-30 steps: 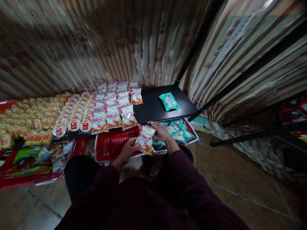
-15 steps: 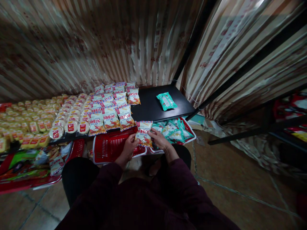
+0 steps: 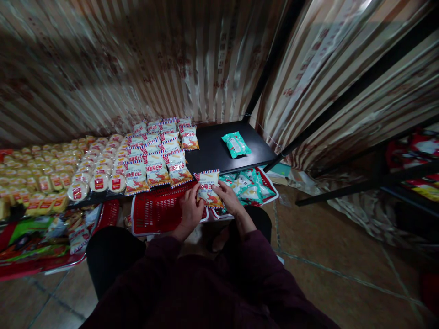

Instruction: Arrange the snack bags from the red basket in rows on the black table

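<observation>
— Where is the snack packet (image 3: 208, 188)?
— At the front edge of the black shelf (image 3: 219, 157), just right of the rows of matching packets (image 3: 154, 153). Both hands grip it: the left hand (image 3: 191, 209) at its lower left, the right hand (image 3: 229, 199) along its right edge. Fingers cover its bottom corners.
— And its print?
— Too small to read.
— What's below?
— A red basket (image 3: 156, 210) under the left hand, its inside too dim to make out. Teal packets (image 3: 247, 186) lie near the right hand, partly hidden under the shelf edge. A lone teal packet (image 3: 235, 144) lies on the shelf, well apart.
</observation>
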Demonstrator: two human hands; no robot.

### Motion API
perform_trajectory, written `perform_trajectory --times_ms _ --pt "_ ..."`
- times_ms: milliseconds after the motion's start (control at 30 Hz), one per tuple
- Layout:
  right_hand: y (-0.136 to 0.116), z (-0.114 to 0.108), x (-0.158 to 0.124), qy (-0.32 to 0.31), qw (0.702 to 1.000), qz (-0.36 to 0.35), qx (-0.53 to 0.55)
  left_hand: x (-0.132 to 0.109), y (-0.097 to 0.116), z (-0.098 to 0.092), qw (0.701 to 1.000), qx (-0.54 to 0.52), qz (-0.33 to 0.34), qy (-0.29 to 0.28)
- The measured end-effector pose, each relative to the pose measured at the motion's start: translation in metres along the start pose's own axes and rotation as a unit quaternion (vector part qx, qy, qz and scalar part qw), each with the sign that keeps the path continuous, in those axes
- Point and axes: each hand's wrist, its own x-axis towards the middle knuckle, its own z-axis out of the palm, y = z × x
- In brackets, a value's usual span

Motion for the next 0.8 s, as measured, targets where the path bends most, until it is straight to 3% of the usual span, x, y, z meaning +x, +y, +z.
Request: perform_trajectory --times_ms 300,467,667,800 --pt "-0.004 -0.008 -0.009 0.044 0.997 -0.029 -0.050 -0.004 0.000 0.012 0.998 0.043 0.040 -0.031" --pt "-0.002 -0.008 -0.010 0.057 0.990 -0.076 -0.100 -0.007 0.005 0.017 1.000 0.024 0.008 -0.018" --pt "-0.002 0.002 -0.017 0.119 0.980 -0.094 -0.126 -0.007 0.012 0.020 1.000 0.015 -0.011 0.001" --pt "-0.002 0.007 -0.020 0.105 0.974 -0.135 -0.151 -0.008 0.016 0.021 1.000 -0.002 -0.015 -0.007"
